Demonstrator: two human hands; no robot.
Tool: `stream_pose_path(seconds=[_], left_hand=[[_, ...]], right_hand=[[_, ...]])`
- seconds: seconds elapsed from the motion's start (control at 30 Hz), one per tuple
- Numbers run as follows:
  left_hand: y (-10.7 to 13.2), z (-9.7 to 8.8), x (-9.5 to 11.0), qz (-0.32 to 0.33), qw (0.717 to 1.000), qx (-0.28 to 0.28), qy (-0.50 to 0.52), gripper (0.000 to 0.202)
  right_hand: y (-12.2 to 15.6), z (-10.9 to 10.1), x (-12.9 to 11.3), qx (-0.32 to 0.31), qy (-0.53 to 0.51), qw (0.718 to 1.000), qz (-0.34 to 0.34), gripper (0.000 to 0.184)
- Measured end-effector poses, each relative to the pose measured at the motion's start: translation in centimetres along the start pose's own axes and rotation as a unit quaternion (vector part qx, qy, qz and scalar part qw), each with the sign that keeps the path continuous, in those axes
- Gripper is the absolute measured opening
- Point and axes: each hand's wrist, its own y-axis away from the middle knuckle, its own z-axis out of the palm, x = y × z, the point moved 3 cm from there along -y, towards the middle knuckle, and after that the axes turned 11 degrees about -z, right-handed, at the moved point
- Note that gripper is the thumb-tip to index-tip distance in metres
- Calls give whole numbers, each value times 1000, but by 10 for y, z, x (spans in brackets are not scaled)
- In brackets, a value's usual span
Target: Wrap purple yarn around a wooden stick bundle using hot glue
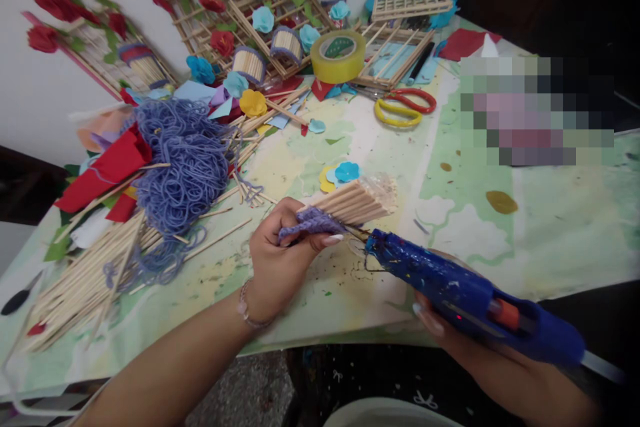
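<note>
Blurred glue stick (601, 365), pixelated patch (530, 113)

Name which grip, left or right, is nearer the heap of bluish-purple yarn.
Left. The left grip is to the right of the yarn heap and lower in the picture; the right grip, holding the glue gun, is farther right and lower still.

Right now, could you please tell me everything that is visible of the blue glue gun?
The blue glue gun has a plastic-looking body smeared with residue near the front. Its thin nozzle points up-left in the picture, close to the purple yarn edging of a wooden-stick bundle; whether they touch is unclear. An orange part shows in an opening, a small red light glows, and a pale stick protrudes from the rear. The right hand holds it; the handle is hidden.
</note>
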Motion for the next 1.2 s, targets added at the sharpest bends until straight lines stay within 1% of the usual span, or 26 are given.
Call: stream_pose_path(seconds=[0.03, 0.13, 0.23, 0.33, 0.43, 0.57, 0.77, 0.9, 1.2], left_hand=[[0, 0, 0, 1, 1000, 0, 2, 55], [0, 0, 0, -2, 1000, 0, 5, 55], [-1, 0, 0, -6, 1000, 4, 9, 56], [-1, 1, 0, -8, 1000, 1, 10, 57], [-1, 0, -1, -12, 1000, 3, 4, 56], [0, 0, -1, -5, 1000, 3, 2, 57], [-1, 1, 0, 5, 1000, -3, 7, 56], [-1, 1, 2, 12, 1000, -4, 5, 56], [0, 0, 0, 5, 1000, -2, 11, 56]], right_hand=[[-4, 0, -5, -12, -5, 1000, -17, 14], [-11, -2, -16, -36, 9, 996, -75, 12], [-12, -4, -19, -43, 35, 994, -99, 15], [-12, -4, -20, -36, 47, 993, -99, 17], [-13, -3, -21, -35, 37, 993, -104, 17], [-12, -2, -19, -40, 24, 996, -82, 15], [-11, -3, -18, -14, 25, 997, -78, 14], [-11, -2, -18, -23, 32, 996, -79, 16], [-10, -3, -16, -19, 36, 997, -67, 16]])
